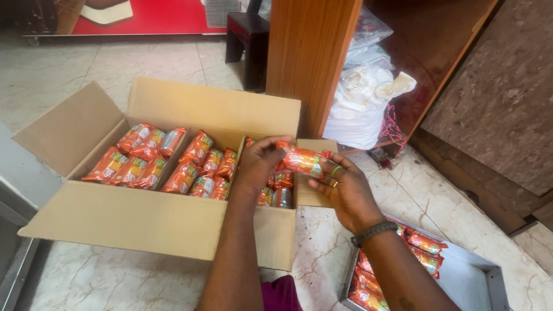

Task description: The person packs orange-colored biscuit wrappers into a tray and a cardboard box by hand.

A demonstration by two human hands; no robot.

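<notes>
As hands clasp it, packet between them

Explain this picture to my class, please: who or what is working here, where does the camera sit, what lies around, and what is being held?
No machine is here: a person works with two bare hands. The single picture comes from a camera worn on the person's head, looking down. The left hand and the right hand together hold one orange snack packet above an open cardboard box. The box stands on a marble floor and holds many packets of the same kind. At the lower right, a metal tray holds more such packets. Behind stand a wooden cabinet and white sacks.
</notes>
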